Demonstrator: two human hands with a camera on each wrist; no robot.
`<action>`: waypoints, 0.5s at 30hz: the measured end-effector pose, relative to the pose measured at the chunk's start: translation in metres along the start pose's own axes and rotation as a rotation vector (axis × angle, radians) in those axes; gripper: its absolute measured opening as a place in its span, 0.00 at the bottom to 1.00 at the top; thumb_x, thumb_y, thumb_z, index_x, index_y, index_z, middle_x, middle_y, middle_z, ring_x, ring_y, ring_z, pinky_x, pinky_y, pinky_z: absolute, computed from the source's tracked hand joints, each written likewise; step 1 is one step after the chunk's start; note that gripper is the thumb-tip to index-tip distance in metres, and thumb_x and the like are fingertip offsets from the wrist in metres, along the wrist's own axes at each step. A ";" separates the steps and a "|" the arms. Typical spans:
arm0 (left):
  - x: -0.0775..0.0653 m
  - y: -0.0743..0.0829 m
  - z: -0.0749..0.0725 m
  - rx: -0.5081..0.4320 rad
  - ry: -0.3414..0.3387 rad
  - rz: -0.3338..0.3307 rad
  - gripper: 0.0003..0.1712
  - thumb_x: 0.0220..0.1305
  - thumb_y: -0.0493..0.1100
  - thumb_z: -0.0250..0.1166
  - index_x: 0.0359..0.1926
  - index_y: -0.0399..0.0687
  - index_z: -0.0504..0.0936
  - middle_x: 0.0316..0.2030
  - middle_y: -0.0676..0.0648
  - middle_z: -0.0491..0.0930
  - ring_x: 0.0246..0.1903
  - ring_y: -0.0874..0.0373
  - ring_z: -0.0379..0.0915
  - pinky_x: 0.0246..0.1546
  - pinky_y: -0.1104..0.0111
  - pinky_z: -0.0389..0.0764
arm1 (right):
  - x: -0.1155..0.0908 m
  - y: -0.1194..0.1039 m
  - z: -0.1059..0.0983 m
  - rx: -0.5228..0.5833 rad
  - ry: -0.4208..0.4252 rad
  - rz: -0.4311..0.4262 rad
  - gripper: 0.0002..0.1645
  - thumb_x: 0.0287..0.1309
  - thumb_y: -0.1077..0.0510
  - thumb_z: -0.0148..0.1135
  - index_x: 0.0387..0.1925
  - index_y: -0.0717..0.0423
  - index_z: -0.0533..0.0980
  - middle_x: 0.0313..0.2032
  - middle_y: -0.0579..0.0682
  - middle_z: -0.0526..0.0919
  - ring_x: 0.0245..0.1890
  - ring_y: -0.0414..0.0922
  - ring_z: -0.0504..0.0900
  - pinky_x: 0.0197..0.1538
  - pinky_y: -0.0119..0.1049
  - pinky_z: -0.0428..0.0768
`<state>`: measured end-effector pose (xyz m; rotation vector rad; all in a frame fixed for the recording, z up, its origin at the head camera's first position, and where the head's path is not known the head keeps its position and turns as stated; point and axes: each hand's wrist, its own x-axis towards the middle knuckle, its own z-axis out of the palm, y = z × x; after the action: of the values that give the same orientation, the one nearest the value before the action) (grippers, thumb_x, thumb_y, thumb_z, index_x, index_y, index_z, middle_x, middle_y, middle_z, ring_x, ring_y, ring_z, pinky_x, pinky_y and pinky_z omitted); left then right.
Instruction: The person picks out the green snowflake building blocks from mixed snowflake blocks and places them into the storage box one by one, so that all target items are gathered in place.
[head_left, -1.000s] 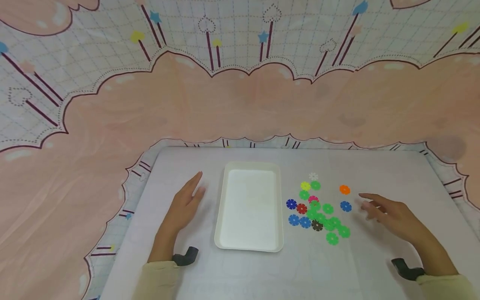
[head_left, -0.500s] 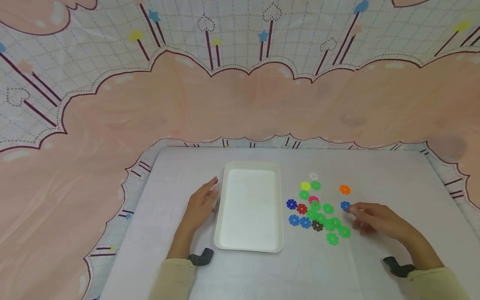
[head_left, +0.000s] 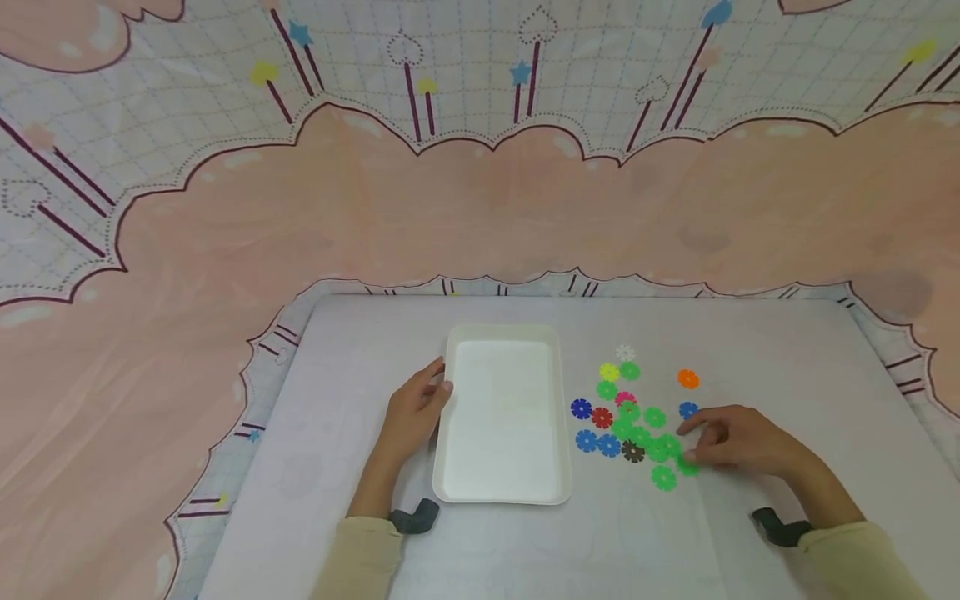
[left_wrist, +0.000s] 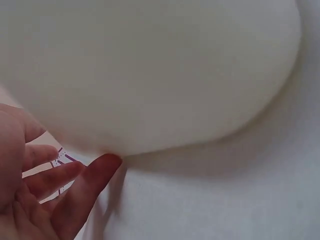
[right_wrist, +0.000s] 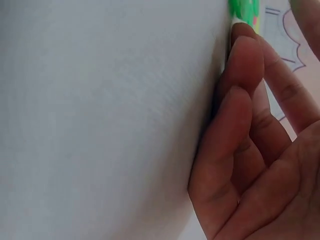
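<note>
My left hand point(head_left: 411, 412) is at the left edge of a white rectangular tray point(head_left: 502, 417). In the left wrist view, the thumb point(left_wrist: 102, 172) is on the rim of the tray, with the other fingers bent beside and beneath the edge. My right hand point(head_left: 738, 442) hovers at the right side of a spread of notched plastic discs, its index finger pointing left. Its thumb is right at a green disc point(head_left: 687, 469), partly covering it. A blue disc point(head_left: 687, 409) lies just beyond the index finger. The right wrist view shows curled fingers low over the tabletop.
Several green discs point(head_left: 663, 477) overlap between the tray and my right hand. Red point(head_left: 602, 417), dark brown point(head_left: 633, 451), yellow point(head_left: 609, 372) and white point(head_left: 625, 352) ones lie among them. An orange disc point(head_left: 687, 379) sits apart. A white cloth covers the table point(head_left: 510, 550).
My left hand has moved right and reached the tray's edge; the tray has shifted slightly right. My right hand has moved left and down from beside the orange and blue discs to the green ones.
</note>
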<state>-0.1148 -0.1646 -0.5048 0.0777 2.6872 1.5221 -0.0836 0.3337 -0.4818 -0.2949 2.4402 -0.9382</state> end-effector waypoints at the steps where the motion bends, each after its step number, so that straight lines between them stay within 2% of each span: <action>1: 0.000 0.000 0.000 -0.006 -0.010 -0.005 0.32 0.75 0.54 0.59 0.75 0.54 0.67 0.70 0.50 0.73 0.60 0.47 0.79 0.51 0.55 0.87 | 0.000 0.000 0.000 -0.007 0.002 -0.020 0.24 0.54 0.47 0.76 0.50 0.53 0.83 0.25 0.41 0.81 0.28 0.36 0.75 0.32 0.29 0.73; 5: 0.000 0.002 0.002 -0.030 -0.050 0.000 0.34 0.75 0.55 0.60 0.77 0.55 0.65 0.71 0.50 0.71 0.62 0.47 0.78 0.47 0.55 0.88 | 0.001 -0.002 0.000 -0.028 0.011 -0.072 0.28 0.47 0.47 0.80 0.49 0.51 0.82 0.26 0.40 0.82 0.29 0.35 0.76 0.34 0.29 0.74; 8: 0.001 0.001 0.004 0.015 -0.053 0.049 0.34 0.74 0.53 0.61 0.76 0.53 0.66 0.70 0.46 0.72 0.63 0.45 0.77 0.56 0.49 0.83 | 0.002 -0.004 0.002 -0.026 0.015 -0.069 0.29 0.44 0.48 0.82 0.49 0.51 0.81 0.26 0.41 0.81 0.28 0.35 0.76 0.33 0.29 0.75; 11: 0.004 -0.001 0.007 0.091 -0.043 0.109 0.33 0.74 0.52 0.61 0.75 0.49 0.67 0.70 0.41 0.72 0.67 0.42 0.72 0.67 0.44 0.73 | 0.001 -0.006 0.004 -0.029 0.024 -0.036 0.28 0.44 0.49 0.82 0.48 0.50 0.82 0.26 0.42 0.80 0.28 0.36 0.75 0.32 0.30 0.75; 12: 0.005 -0.001 0.007 0.108 -0.045 0.121 0.33 0.73 0.51 0.61 0.75 0.49 0.67 0.70 0.41 0.72 0.69 0.42 0.70 0.69 0.43 0.70 | 0.001 -0.007 0.004 -0.030 0.028 -0.022 0.27 0.44 0.50 0.82 0.47 0.50 0.82 0.26 0.42 0.80 0.28 0.37 0.75 0.32 0.30 0.74; 15: 0.008 -0.002 0.010 0.120 -0.060 0.153 0.33 0.74 0.51 0.61 0.75 0.50 0.67 0.73 0.41 0.68 0.73 0.42 0.65 0.68 0.43 0.72 | 0.000 -0.009 0.004 -0.043 0.038 0.003 0.24 0.46 0.51 0.81 0.46 0.49 0.82 0.26 0.42 0.79 0.28 0.37 0.74 0.32 0.30 0.73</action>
<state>-0.1217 -0.1566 -0.5113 0.3363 2.7789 1.3690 -0.0812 0.3251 -0.4784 -0.2911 2.4970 -0.8987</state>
